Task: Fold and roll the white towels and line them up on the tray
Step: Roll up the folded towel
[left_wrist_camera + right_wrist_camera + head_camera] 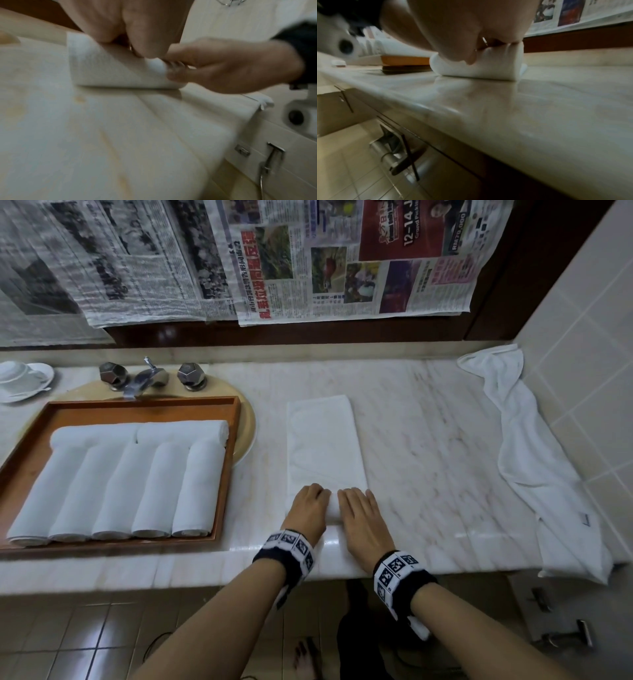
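Both hands, left hand point(308, 508) and right hand point(359, 513), curl fingers over the rolled near end of the folded towel point(323, 440) on the marble counter point(428, 440), beside the tray point(226, 474)

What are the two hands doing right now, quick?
Left hand: fingers curled round the rolled end of the folded towel, gripping it.
Right hand: also curled round that roll, gripping it beside the left.

The desk point(428, 440) is glossy veined marble. The towel point(322, 440) is soft matt terry cloth, the tray point(144, 404) smooth wood, the tap point(147, 378) dull metal, the newspaper point(342, 261) thin and wrinkled.
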